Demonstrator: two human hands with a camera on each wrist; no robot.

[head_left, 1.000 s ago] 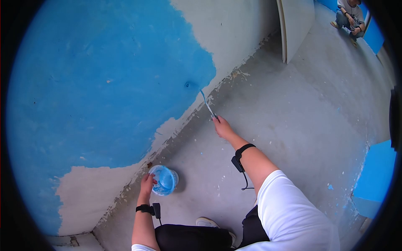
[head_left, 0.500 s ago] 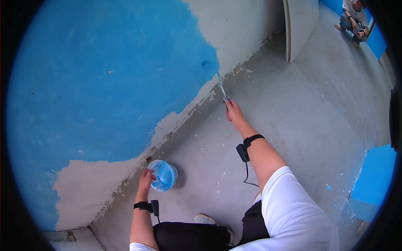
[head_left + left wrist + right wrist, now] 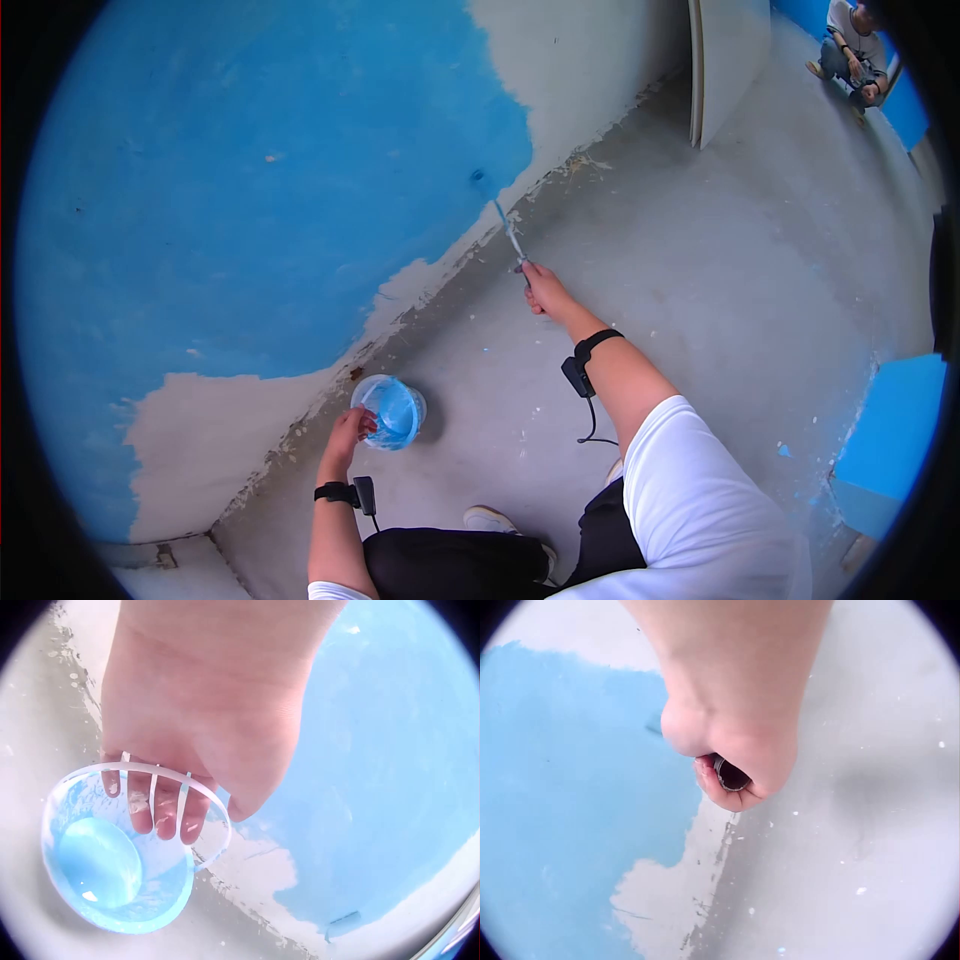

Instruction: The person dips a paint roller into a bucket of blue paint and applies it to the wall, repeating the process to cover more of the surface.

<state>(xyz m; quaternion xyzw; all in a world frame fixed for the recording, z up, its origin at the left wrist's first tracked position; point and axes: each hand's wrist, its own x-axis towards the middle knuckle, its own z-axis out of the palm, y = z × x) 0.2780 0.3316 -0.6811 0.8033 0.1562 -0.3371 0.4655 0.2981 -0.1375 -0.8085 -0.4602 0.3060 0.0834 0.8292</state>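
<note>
A small paint roller [image 3: 509, 228] is held in my right hand [image 3: 546, 291], which grips its dark handle [image 3: 731, 774]; the hollow butt end shows in the right wrist view. Its blue-coated head [image 3: 478, 176] lies against the painted wall [image 3: 300, 210], just left of the ragged lower edge of the blue. My left hand [image 3: 347, 432] holds a clear plastic bucket [image 3: 415, 400] at its rim and white handle, the fingers [image 3: 166, 814] hooked under the band. Blue paint [image 3: 101, 862] sits in the bottom of the tilted bucket and smears its inner wall.
A bare pale strip [image 3: 205, 420] runs along the wall's foot above the grey floor [image 3: 700, 280]. Pale panels [image 3: 730, 70] lean at the back. Another person [image 3: 855, 55] squats at the far right, and a blue block [image 3: 890, 440] stands near the right edge.
The roller first went up and right along the wall, then came back down and left, my right hand following. My left hand keeps hold of the bucket; the head view has shifted slightly.
</note>
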